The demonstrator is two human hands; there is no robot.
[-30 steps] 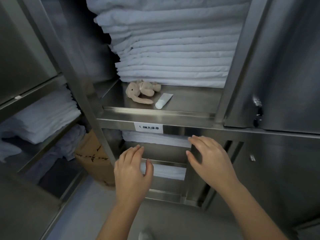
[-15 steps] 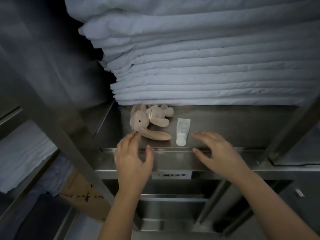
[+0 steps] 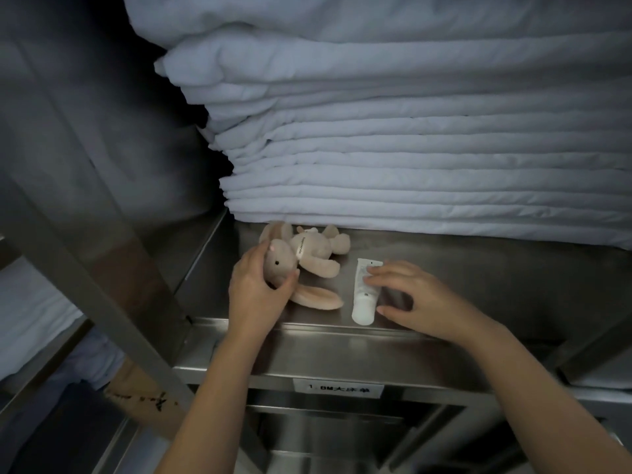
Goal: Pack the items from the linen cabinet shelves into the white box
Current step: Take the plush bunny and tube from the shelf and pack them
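**Shelf.** The steel shelf (image 3: 478, 289) runs across the middle of the view. A tall stack of folded white linen (image 3: 410, 148) fills the shelf toward 12 o'clock, and both task items lie on the bare strip in front of it.

**Plush rabbit.** The beige plush rabbit (image 3: 313, 249) lies on its side, touching the foot of the linen stack. Its head points toward 8 o'clock and its body toward 2 o'clock. One long ear (image 3: 318, 297) lies flat on the shelf and points toward 3 o'clock, ending just beside the tube. The print on the white band at its neck is too small to read.

**Tube.** The white tube (image 3: 363, 302) lies at 3 o'clock of the rabbit. Its flat crimped end faces 12 o'clock and its cap end faces 6 o'clock, near the shelf's front lip.

**Left hand.** The left hand (image 3: 254, 294) grasps the rabbit's head — fingers curled over the top, thumb pressed in from below.

**Right hand.** The right hand (image 3: 422, 299) is at 3 o'clock of the tube. Its fingers are arched and spread, with the fingertips (image 3: 369, 279) resting on the upper half of the tube. The thumb lies just beside the cap end, and contact there cannot be confirmed — the grasp is not closed.

**Surroundings.** A white label (image 3: 338, 388) with blurred print sits on the shelf's front edge at 6 o'clock. A slanted steel post (image 3: 85, 285) stands at 9 o'clock, with a brown carton (image 3: 136, 381) low behind it at 7 o'clock.
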